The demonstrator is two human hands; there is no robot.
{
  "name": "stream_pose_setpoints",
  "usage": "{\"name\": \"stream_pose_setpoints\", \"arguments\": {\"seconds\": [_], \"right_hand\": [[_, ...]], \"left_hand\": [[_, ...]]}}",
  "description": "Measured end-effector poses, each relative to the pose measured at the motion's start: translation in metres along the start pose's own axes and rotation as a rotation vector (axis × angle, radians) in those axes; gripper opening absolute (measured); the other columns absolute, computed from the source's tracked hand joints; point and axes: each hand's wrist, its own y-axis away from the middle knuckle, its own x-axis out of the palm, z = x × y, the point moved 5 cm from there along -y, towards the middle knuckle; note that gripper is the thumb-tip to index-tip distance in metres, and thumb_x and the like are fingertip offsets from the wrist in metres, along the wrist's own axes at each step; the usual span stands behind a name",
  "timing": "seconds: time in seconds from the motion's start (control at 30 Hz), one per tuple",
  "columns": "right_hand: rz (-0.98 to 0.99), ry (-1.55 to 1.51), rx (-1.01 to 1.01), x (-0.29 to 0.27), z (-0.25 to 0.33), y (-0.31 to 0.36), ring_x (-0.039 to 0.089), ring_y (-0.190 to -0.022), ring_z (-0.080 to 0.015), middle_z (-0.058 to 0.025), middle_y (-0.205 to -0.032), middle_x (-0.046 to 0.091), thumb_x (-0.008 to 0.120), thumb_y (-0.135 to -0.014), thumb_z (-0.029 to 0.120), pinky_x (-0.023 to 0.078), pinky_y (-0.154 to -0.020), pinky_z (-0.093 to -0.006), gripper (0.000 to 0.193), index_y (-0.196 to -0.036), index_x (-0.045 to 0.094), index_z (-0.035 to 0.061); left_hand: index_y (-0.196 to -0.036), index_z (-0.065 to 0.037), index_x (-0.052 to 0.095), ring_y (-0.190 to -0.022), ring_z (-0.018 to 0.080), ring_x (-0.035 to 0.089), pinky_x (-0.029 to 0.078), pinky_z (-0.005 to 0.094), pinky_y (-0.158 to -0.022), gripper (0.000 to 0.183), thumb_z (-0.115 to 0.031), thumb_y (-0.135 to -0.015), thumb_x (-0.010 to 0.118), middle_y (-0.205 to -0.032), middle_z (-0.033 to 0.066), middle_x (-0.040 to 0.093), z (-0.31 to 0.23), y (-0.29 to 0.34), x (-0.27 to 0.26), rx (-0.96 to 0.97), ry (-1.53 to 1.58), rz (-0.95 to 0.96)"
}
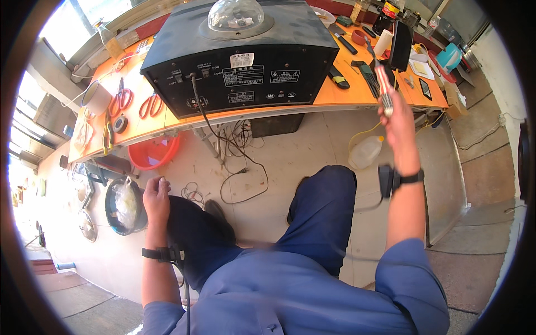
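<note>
My right hand (397, 117) is raised at the table's right front edge, its fingers wrapped round a screwdriver (384, 78) with a red-and-white striped handle. The dark shaft points away over the table. Low beside my left knee, my left hand (157, 196) has its fingers curled in, with nothing seen in them. Before me on the orange table (329, 95) stands a black boxy device (240, 61), its back panel facing me. A clear faceted dome (235, 15) tops it. From the panel a black power cord (202, 107) hangs down to the floor.
Red-handled scissors (121, 99), pliers (108, 134) and a tape roll (120, 124) lie at the table's left. A utility knife (338, 78) and phone (425, 88) lie right. Below are a red basin (153, 153), a bin (114, 209), a plastic jug (367, 152) and loose cords.
</note>
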Motion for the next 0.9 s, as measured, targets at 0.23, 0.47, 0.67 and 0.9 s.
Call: {"name": "stream_pose_setpoints", "arguments": {"seconds": [0.23,0.47,0.67,0.9], "right_hand": [[0.755,-0.683,0.444,0.103,-0.046,0.202,0.067,-0.087,-0.0180,-0.0097,-0.098,0.069,0.055,-0.105,0.037,0.053,-0.074,-0.0284,0.045,-0.131,0.056,0.0011],[0.900,-0.619,0.471,0.217,-0.067,0.262,0.061,-0.113,-0.0165,-0.0101,-0.126,0.066,0.049,-0.109,0.032,0.047,-0.098,-0.0327,0.038,-0.131,0.059,0.0030],[1.040,-0.559,0.549,0.271,-0.071,0.276,0.061,-0.096,-0.0096,-0.0028,-0.112,0.065,0.053,-0.107,0.039,0.049,-0.070,-0.0243,0.038,-0.126,0.062,0.0069],[1.059,-0.650,0.559,0.315,-0.056,0.264,0.066,-0.085,-0.0144,-0.0055,-0.101,0.067,0.050,-0.108,0.036,0.054,-0.061,-0.0275,0.035,-0.126,0.060,0.0076]], "left_hand": [[-0.110,0.002,0.066,-0.083,0.0119,0.066,0.053,0.0266,-0.077,0.020,-0.015,-0.103,0.060,-0.091,0.0063,0.070,-0.072,0.081,0.050,0.002,0.285,0.337],[-0.124,0.001,0.058,-0.098,0.0165,0.068,0.055,0.0306,-0.085,0.040,-0.035,-0.107,0.053,-0.106,0.0079,0.069,-0.111,0.141,0.074,-0.126,0.560,0.864],[-0.137,-0.004,0.045,-0.095,0.0184,0.069,0.055,0.0292,-0.079,0.046,-0.039,-0.107,0.051,-0.112,0.0081,0.066,-0.109,0.138,0.065,-0.192,0.733,0.734],[-0.128,-0.006,0.049,-0.074,0.0123,0.065,0.052,0.0243,-0.064,0.035,-0.034,-0.107,0.052,-0.097,0.0053,0.064,-0.096,0.125,0.050,-0.205,0.746,0.555]]}}
